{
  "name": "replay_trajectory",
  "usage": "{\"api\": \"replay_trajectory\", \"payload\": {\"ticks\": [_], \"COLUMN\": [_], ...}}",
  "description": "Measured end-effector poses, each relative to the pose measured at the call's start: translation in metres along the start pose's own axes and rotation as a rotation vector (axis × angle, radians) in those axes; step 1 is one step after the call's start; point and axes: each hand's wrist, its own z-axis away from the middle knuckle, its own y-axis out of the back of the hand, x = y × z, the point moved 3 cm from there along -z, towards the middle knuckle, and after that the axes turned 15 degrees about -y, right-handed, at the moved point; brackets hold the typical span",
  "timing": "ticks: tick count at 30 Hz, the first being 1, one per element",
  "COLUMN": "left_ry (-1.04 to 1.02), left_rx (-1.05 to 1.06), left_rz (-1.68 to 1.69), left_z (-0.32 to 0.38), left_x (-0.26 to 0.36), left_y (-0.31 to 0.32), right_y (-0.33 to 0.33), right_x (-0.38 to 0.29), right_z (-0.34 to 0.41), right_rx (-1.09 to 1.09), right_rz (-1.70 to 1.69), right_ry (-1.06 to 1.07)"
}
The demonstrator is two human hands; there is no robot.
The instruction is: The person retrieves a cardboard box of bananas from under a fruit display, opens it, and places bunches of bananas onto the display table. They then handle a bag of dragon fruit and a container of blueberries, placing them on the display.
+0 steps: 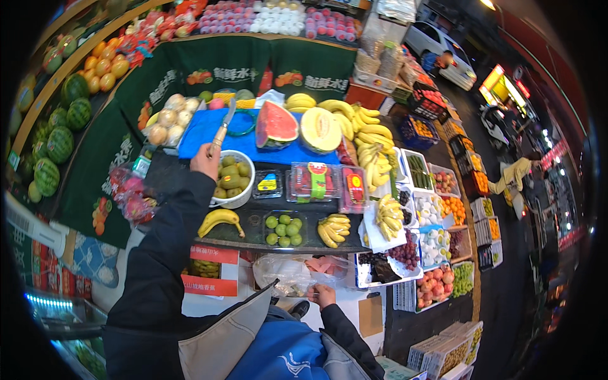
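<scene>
My left hand [205, 162] grips the wooden handle of a knife [223, 127], its blade pointing away from me over a blue cloth [199, 130]. Right beside that hand is a white basket [234, 202] of kiwifruit [231, 180]. On the cloth stand a cut watermelon piece [277, 124], a halved melon [321, 130] and a green ring-shaped object [241, 123]. My right hand [323, 295] hangs low in front of me with curled fingers, by a clear plastic bag [280, 273]; whether it pinches the bag is unclear.
Packed strawberries [313, 182], a box of green fruit [284, 230] and bananas [221, 222] line the dark counter [254, 243]. Fruit crates [434, 285] stand to the right. Whole watermelons [60, 139] fill the left shelf. A person in yellow [515, 175] is on the street.
</scene>
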Motion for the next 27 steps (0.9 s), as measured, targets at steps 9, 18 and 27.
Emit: {"api": "replay_trajectory", "payload": {"ticks": [9,18,27], "left_ry": [0.27,0.108,0.119], "left_rx": [-0.396,-0.251,-0.397], "left_rz": [-0.283,-0.327,0.908], "left_z": [-0.073,-0.101,0.108], "left_x": [-0.093,-0.065,0.204], "left_y": [-0.081,-0.077,-0.055], "right_y": [0.089,0.106,-0.037], "right_x": [0.057,0.074,-0.096], "right_z": [0.013,0.005,0.104], "right_rx": [0.201,0.173,-0.297], "right_rz": [-0.302,-0.399,-0.044], "right_ry": [-0.062,-0.107,0.47]}}
